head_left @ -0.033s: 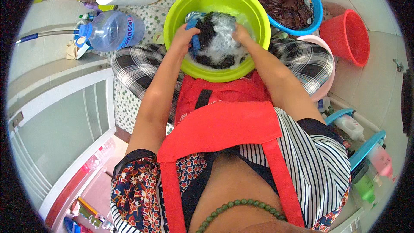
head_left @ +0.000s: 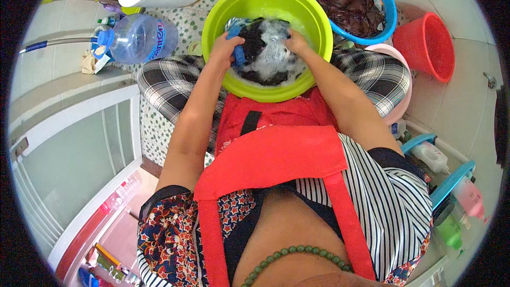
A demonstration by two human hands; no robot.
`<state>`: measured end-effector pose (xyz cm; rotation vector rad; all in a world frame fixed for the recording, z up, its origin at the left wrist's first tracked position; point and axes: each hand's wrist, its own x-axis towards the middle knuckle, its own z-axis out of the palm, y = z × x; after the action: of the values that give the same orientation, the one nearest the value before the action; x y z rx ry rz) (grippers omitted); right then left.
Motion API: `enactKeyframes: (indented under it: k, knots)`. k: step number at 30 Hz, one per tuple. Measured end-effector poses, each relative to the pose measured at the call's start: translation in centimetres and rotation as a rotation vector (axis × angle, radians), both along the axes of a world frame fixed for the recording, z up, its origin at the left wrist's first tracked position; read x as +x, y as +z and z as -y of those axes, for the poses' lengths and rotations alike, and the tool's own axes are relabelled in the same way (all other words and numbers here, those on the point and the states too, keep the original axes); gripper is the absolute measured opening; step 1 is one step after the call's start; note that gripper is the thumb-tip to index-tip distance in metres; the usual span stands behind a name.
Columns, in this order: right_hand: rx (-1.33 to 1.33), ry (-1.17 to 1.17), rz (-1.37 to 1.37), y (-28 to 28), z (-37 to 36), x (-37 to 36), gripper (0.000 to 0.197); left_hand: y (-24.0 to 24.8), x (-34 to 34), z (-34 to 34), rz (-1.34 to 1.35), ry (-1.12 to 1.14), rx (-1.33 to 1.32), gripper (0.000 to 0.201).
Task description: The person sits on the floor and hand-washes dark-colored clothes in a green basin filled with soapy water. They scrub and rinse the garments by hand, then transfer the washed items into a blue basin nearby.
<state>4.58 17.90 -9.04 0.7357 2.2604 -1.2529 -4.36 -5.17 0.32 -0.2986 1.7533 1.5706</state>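
Note:
A lime-green basin (head_left: 226, 8) between my knees holds soapy water and a soaked black cloth (head_left: 257, 40), partly covered by white suds (head_left: 274, 48). At the basin's left side my left hand (head_left: 226, 48) is closed on a bunched blue cloth (head_left: 239, 56) with a striped part at its top, which lies against the black one. My right hand (head_left: 296, 42) is closed at the right edge of the black cloth and foam, gripping it. Its fingertips are partly hidden by the suds.
A blue basin (head_left: 391, 8) of dark brown wet fabric stands at the far right, near a red bucket (head_left: 425, 48) and a pink basin (head_left: 402, 98). A large clear water bottle (head_left: 135, 37) lies at left, above a white-framed door (head_left: 79, 143). Several bottles fill a rack (head_left: 451, 183) at right.
The black cloth and the foam have shifted slightly in the basin, and the suds have changed shape. Both hands keep their grip in nearly the same places.

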Motion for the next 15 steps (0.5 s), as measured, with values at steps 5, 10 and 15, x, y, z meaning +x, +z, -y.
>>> enactKeyframes:
  k: [5, 10, 15]
  knots:
    - [-0.458, -0.512, -0.337, 10.8, 2.5, -0.9, 0.058, 0.1, 1.4, 2.1, 0.078, 0.087, 0.110, 0.026]
    - [-0.731, -0.428, -0.576, 22.3, 2.5, -1.8, 0.027, -1.4, 0.7, 1.6, 0.069, -0.060, -0.068, 0.040]
    - [-0.867, -0.330, -0.701, 34.4, 3.3, -1.8, 0.017, -2.6, 2.0, 1.3, -0.108, -0.019, -0.016, 0.050]
